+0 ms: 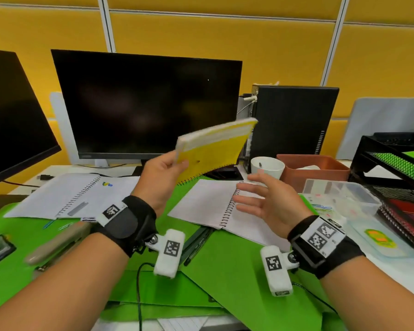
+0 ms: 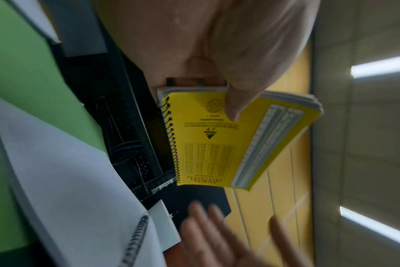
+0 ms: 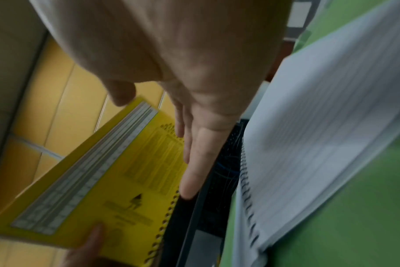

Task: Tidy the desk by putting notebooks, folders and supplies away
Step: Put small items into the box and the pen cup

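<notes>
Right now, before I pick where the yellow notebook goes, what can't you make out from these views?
- Yellow notebook: cover print blurred in both wrist views, so it is unreadable; left hand hides one corner.
- Right hand: motion-blurred in the head view.
- Wire tray rack: cut off by the right edge of the head view, so free room is unclear.
- Clear plastic box: contents too small and hazy to name.
- White mug: inside mostly hidden.

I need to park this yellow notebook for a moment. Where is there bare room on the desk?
Freest: the green folder surface in front of the open notebook, between the two wrists. Crowded: left, with the stapler, second open notebook and clips; right, with the clear box, brown tray, mug and mesh rack.
</notes>
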A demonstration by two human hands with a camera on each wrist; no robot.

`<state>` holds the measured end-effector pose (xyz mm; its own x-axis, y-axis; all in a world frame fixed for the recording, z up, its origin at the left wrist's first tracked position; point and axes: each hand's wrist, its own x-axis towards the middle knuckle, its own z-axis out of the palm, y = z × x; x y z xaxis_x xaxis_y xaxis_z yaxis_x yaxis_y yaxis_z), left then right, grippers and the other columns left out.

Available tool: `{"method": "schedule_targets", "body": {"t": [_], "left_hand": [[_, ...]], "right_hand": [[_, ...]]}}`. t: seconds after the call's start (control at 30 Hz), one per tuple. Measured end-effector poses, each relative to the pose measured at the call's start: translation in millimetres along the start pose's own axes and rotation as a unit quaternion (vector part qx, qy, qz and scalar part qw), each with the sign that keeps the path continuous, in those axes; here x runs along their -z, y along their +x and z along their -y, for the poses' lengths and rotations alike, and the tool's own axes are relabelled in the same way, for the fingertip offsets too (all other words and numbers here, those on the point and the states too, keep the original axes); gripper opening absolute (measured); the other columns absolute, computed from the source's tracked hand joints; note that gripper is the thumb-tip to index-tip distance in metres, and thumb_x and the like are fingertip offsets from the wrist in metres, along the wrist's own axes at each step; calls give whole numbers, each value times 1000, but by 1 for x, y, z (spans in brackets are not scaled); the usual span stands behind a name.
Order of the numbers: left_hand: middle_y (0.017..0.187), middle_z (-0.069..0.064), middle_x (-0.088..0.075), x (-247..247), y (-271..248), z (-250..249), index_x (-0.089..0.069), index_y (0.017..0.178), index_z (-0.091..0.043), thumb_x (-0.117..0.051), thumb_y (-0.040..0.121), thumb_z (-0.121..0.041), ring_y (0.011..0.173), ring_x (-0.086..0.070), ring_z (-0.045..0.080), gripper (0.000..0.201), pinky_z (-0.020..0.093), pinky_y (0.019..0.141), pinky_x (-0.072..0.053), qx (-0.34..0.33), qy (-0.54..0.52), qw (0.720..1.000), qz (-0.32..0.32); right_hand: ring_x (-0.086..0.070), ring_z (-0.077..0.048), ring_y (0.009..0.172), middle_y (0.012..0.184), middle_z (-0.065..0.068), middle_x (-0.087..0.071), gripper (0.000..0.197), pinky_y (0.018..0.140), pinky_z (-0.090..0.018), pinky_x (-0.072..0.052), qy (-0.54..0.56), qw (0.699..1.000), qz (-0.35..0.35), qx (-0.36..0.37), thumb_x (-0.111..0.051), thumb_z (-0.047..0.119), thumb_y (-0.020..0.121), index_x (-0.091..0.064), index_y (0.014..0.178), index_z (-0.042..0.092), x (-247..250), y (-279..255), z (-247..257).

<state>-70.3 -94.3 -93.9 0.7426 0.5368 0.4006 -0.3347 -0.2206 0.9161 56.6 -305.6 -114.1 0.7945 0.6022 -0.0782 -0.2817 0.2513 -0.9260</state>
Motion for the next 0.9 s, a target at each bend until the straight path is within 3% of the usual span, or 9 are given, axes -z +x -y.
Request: {"method": "schedule_targets", "body": {"t": [0.07, 0.13, 0.23, 0.3, 0.4, 0.5, 0.63, 0.77, 0.9], "left_hand": [[116, -18, -73, -11, -7, 1, -73, 118, -28, -59, 99, 0, 118, -63, -1, 37, 23, 108, -47, -50, 65, 995, 63], [122, -22, -70, -20, -12, 6, -74, 113, -35, -60, 97, 4, 131, -53, -2, 44, 17, 113, -39, -65, 147, 976, 144], [140, -23, -58, -20, -15, 12, -76, 113, -42, -56, 91, 12, 147, -31, 2, 61, 23, 121, -24, -37, 228, 942, 245], [149, -21, -50, -16, -15, 11, -78, 110, -42, -55, 85, 13, 149, -27, 0, 65, 32, 124, -20, -2, 219, 937, 272], [148, -17, -52, -10, -8, 11, -71, 124, -42, -62, 89, 6, 140, -42, -1, 60, 40, 119, -36, 20, 162, 968, 188], [137, -9, -64, -6, -3, 13, -57, 143, -29, -59, 101, -9, 124, -61, 10, 46, 42, 109, -48, 57, 99, 988, 108], [118, 8, -75, -8, -8, 10, -65, 130, -18, -50, 106, -23, 109, -71, 31, 29, 43, 91, -57, 166, -10, 978, 130], [115, 13, -75, -10, -9, 8, -65, 127, -10, -56, 102, -13, 103, -73, 33, 27, 46, 84, -61, 149, -74, 983, 84], [112, 13, -76, -13, -8, 6, -65, 125, -9, -57, 102, -12, 100, -74, 33, 24, 49, 83, -62, 123, -109, 986, -2]], "right_hand": [[-69, -50, 107, 128, -22, -68, 60, 95, -59, -54, 50, 996, 63, -45, -53, 61, 97, -57, 133, 13, -5, -6, 4], [-66, -50, 114, 131, -22, -67, 69, 97, -62, -53, 82, 989, 103, -60, -53, 64, 92, -56, 137, 12, -8, -8, 5], [-67, -42, 117, 126, -20, -70, 42, 89, -56, -59, 99, 991, 81, -37, -53, 20, 102, -53, 142, 8, -10, -6, 2], [-70, -38, 112, 124, -16, -72, 41, 87, -55, -60, 96, 993, 71, -13, -46, 0, 102, -54, 140, 10, -5, -2, -1], [-72, -34, 108, 124, -11, -73, 45, 84, -51, -62, 45, 994, 95, 7, -46, -5, 100, -57, 139, 15, 0, -3, 2], [-72, -35, 109, 126, -13, -72, 45, 84, -49, -63, 8, 992, 126, 5, -47, -5, 100, -58, 138, 14, 0, -6, 2], [-73, -34, 107, 122, -12, -74, 43, 86, -49, -62, -30, 987, 155, -5, -49, -6, 98, -60, 133, 15, -6, -9, 1], [-76, -31, 99, 119, -10, -75, 35, 76, -46, -65, -44, 989, 140, -4, -51, 3, 102, -61, 133, 17, -7, -8, -3], [-74, -41, 98, 124, -13, -72, 36, 72, -51, -64, -133, 980, 146, 2, -55, 8, 104, -55, 138, 23, -8, -6, -13]]}}
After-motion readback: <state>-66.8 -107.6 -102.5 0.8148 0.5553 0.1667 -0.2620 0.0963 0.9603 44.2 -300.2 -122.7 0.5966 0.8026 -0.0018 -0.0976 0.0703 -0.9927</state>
